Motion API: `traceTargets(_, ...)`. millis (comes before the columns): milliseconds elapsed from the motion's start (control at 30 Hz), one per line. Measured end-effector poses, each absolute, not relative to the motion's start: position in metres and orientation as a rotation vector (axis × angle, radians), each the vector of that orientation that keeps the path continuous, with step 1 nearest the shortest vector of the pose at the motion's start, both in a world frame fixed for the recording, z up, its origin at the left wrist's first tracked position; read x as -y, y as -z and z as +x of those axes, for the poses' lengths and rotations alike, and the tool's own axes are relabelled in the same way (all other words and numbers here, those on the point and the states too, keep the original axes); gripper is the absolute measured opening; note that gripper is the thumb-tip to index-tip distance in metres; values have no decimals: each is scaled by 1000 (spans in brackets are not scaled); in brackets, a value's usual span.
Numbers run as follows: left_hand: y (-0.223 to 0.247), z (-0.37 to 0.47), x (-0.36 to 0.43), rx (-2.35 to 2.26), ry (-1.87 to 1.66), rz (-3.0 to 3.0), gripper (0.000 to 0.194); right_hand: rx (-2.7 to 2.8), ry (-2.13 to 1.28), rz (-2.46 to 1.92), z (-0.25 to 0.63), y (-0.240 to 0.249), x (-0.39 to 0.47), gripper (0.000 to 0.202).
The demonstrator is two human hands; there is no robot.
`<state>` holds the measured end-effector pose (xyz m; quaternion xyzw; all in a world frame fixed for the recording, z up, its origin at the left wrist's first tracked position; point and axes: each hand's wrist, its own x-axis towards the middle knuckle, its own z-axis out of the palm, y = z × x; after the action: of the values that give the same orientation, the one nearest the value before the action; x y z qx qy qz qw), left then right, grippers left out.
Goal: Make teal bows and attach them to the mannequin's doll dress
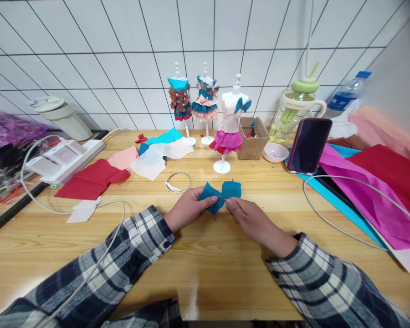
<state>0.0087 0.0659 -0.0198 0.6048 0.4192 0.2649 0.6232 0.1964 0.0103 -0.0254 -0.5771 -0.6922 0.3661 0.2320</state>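
Observation:
A piece of teal paper [212, 192] is pinched between the thumb and fingers of my left hand [188, 206], over the middle of the wooden table. My right hand [248, 217] is closed on a thin, dark item that reaches to the teal piece; it is too small to name. Another teal piece [231, 188] lies just beyond my right fingertips, its lower edge partly hidden. Behind the hands stands a small white mannequin [230, 114] in a pale top, teal bow and magenta skirt. Two more dressed mannequins [179, 98] [205, 98] stand farther back.
A wire loop [178, 182] lies beyond my left hand. Red paper [92, 178] and a power strip [71, 159] are left. Behind are a cardboard box [253, 143] and pink bowl [275, 153]. A phone [309, 146], cable and coloured sheets [369, 191] are right.

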Motion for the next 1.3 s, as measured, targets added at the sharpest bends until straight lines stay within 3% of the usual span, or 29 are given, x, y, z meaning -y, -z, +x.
traceTargets(1300,20,8,-65,-921,-507,1540,27,1953,-938,-1622,194,25,-10,44)
